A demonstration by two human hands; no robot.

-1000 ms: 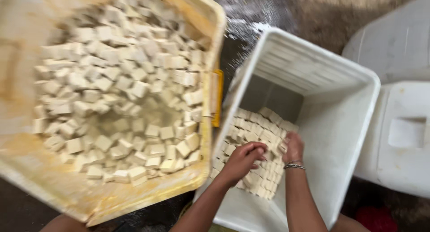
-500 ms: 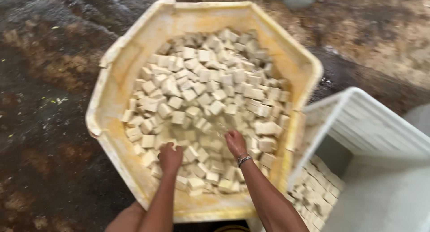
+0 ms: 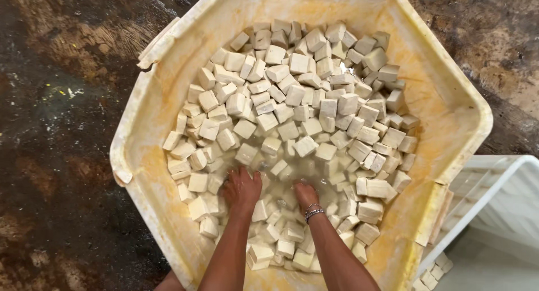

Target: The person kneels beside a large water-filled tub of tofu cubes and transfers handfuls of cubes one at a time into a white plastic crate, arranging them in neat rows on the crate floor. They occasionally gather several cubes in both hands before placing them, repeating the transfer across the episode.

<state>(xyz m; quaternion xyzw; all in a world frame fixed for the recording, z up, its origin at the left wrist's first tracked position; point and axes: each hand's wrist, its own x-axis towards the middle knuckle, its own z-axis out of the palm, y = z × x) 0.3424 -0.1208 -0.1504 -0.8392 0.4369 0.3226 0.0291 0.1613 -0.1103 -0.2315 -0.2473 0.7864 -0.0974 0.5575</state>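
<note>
1. Cubes [image 3: 292,117]: pale off-white, roughly square-cut blocks that look like tofu, some chipped at the corners, lying loose and jumbled in shallow cloudy water. They are heaped ahead of both hands and to either side, thinner right between them.
2. Step in hand, by my read: gathering cubes out of the water. Left hand [image 3: 242,189] is lying palm-down, fingers spread, dipping among the cubes. Right hand [image 3: 306,194] is reaching in just beside it, fingers under the surface; cannot tell whether it is pinching a cube. A beaded bracelet [image 3: 313,212] is sitting on the right wrist.
3. Next move likely calls for a soft cupped scoop, not a squeeze: the blocks look wet and crumbly.
4. Tub [image 3: 168,89]: yellowish many-sided plastic, stained, its rim cracked far left of the hands. It is enclosing all the cubes and both hands.
5. White crate [image 3: 494,184]: standing just right of the tub, holding a few cubes [image 3: 432,275] at its bottom.
6. Floor [image 3: 62,128]: dark, wet, blotchy.
</note>
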